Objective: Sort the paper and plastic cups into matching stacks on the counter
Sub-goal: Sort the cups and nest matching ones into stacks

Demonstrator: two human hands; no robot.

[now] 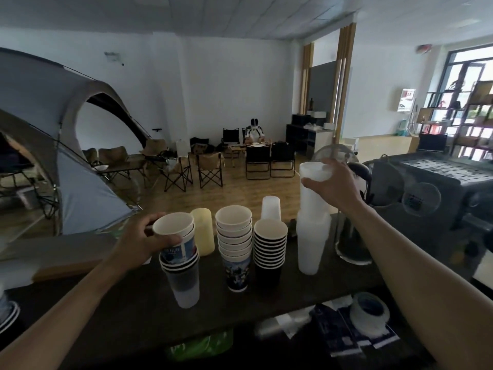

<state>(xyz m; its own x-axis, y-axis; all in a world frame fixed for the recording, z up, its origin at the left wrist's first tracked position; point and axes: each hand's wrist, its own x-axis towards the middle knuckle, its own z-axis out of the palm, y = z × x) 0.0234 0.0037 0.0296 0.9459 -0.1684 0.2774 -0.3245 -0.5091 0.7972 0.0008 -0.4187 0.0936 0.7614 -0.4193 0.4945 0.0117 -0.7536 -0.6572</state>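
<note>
My left hand grips the blue printed paper cups at the top of a mixed stack that has black cups and a clear plastic cup beneath. My right hand is closed on the top cup of a tall clear plastic stack standing at the right of the dark counter. Between them stand a stack of blue printed paper cups and a stack of black paper cups. Behind these are a pale yellow upturned cup and a white upturned plastic cup.
A dark coffee machine and a glass jar crowd the counter's right end. A roll of tape and packets lie on a lower shelf. A tent, folding chairs and a seated person are across the room.
</note>
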